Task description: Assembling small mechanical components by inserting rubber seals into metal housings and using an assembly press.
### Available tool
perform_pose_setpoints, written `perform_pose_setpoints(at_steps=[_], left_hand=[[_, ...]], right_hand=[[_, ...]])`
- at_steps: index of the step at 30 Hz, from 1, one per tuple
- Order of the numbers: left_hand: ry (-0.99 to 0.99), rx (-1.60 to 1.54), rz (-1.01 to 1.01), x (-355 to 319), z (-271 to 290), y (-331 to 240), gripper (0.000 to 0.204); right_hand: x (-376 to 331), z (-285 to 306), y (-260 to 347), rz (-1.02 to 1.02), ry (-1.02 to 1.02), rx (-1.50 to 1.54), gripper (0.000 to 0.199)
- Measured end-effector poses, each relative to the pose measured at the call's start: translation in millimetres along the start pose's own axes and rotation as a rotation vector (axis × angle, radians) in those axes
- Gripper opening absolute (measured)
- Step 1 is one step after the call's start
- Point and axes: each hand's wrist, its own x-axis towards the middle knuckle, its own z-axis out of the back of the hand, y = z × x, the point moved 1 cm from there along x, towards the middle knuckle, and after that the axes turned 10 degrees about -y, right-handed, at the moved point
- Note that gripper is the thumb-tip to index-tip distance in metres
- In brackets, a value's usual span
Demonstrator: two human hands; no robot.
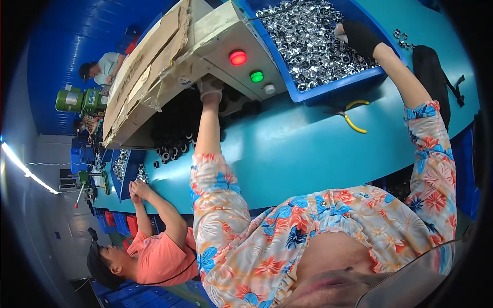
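My left hand [209, 91], with a pale covering on it, reaches into the dark opening of a cream metal machine [241, 38]. Its fingers are hidden in the shadow there. Away to the right, my right hand [355, 38] wears a black covering with pale fingertips. Those fingertips are bunched together at a heap of small shiny metal parts [313, 46] in a blue tray [336, 86]. What they hold, if anything, is too small to make out. Black ring-shaped parts [174, 150] lie in and before the machine's opening.
Yellow-handled pliers [354, 117] lie on the teal table [292, 154] below the tray. Lit red [238, 57] and green [257, 76] lamps sit on the machine, with cardboard [149, 72] over its top. A black strapped item [431, 77] rests at right. A co-worker [162, 256] sits at left.
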Motion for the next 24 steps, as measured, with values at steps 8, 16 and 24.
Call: perform_pose_setpoints(at_steps=[8, 16, 24], left_hand=[[-0.273, -0.669, 0.617, -151.6, -14.4, -89.1, 0.038], [0.117, -0.708, 0.827, -212.5, -73.8, -104.8, 0.057], [0.248, -0.793, 0.766, -220.3, -110.1, -99.7, 0.046]], right_hand=[[-29.8, 0.2, -36.9, 0.011, -0.176, -0.027, 0.017], [-33.7, 22.4, 105.4, 0.024, -0.36, 0.515, 0.025], [-109.8, -39.8, 188.3, -0.378, 0.054, 1.055, 0.031]])
